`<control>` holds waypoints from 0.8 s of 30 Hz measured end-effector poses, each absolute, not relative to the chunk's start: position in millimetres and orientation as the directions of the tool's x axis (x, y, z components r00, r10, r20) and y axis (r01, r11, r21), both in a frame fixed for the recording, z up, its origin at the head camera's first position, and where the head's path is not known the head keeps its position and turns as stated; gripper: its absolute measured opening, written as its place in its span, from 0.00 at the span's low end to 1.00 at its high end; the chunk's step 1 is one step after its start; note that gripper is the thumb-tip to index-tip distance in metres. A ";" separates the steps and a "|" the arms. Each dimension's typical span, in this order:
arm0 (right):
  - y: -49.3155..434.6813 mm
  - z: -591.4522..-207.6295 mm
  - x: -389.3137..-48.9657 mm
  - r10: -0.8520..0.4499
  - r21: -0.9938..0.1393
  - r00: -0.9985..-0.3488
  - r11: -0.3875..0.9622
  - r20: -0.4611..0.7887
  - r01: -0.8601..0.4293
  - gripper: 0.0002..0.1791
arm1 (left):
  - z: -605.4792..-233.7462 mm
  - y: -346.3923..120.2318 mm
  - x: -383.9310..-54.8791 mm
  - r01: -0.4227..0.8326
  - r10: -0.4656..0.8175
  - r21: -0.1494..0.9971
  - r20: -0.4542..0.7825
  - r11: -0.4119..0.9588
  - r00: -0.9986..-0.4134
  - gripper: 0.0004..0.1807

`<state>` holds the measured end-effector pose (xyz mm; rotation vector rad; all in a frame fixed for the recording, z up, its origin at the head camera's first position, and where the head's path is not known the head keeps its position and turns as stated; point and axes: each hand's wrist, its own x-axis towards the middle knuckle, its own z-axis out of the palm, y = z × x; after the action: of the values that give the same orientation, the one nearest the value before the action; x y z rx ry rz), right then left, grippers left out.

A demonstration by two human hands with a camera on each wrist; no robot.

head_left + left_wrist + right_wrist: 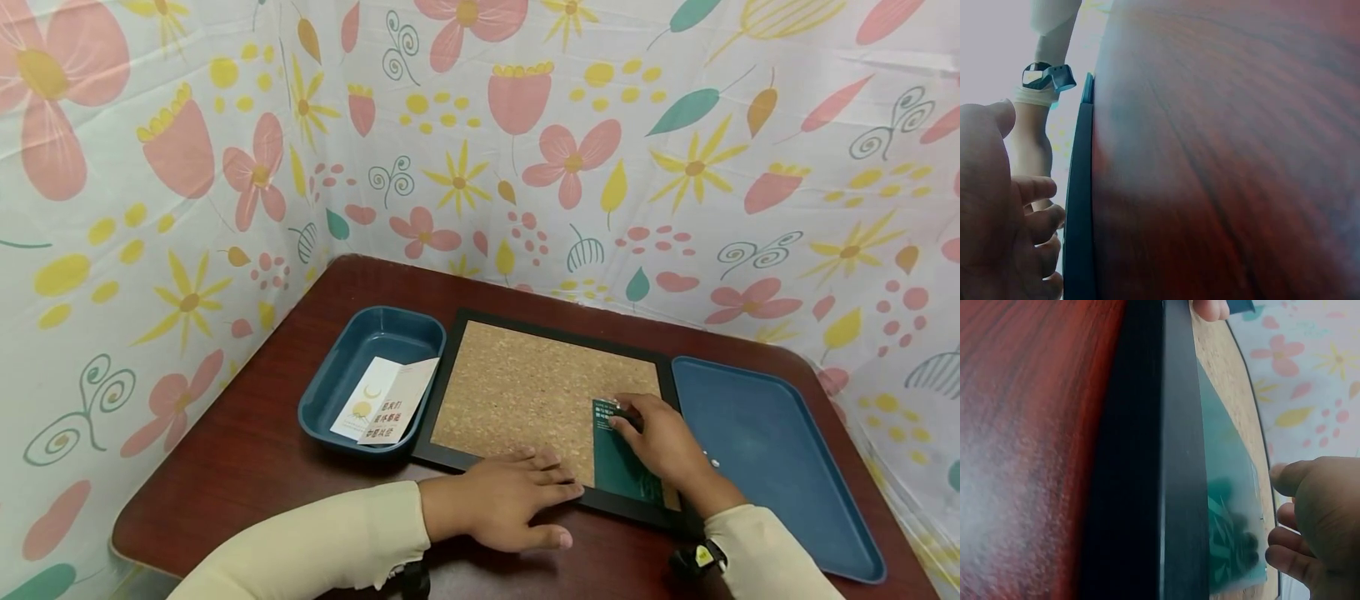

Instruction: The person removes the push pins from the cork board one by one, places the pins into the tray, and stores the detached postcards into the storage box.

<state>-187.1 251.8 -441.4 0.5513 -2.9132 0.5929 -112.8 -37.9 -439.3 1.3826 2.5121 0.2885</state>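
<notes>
A cork board (525,383) with a black frame lies on the table. Near its right end is a dark green card (622,467) with white print. My right hand (667,446) is over the card's upper part, thumb and index finger curled at a small white pushpin (618,407) by the top edge; the fingers partly hide it. My left hand (513,500) rests on the board's lower frame, fingers spread and straight over the cork. In the left wrist view the left fingers (1044,225) lie beside the frame edge. The right wrist view shows the right hand (1329,519) above the card.
Left of the board stands a deep blue tray (315,421) holding a folded printed card (390,404). A flat blue tray (772,442) is at the right, with small white pieces (711,460) by the right wrist. Floral curtains (480,167) enclose the back and sides.
</notes>
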 end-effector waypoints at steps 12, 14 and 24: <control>261.1 -444.8 -194.6 -0.318 -0.339 -0.933 0.870 0.171 -0.359 0.25 | -439.8 -24.4 -118.6 0.806 0.853 0.279 -0.147 0.522 -0.501 0.37; 262.2 -444.8 -195.5 -0.315 -0.336 -0.934 0.873 0.168 -0.354 0.24 | -439.5 -22.3 -119.0 0.808 0.853 0.274 -0.150 0.521 -0.500 0.37; 262.1 -441.1 -197.3 -0.332 -0.322 -0.930 0.873 0.159 -0.367 0.23 | -440.9 -11.4 -122.4 0.816 0.858 0.264 -0.159 0.514 -0.489 0.37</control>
<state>-197.3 262.1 -441.1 0.5509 -2.9447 0.5358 -122.4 -11.4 -440.9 1.4099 2.4892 0.2217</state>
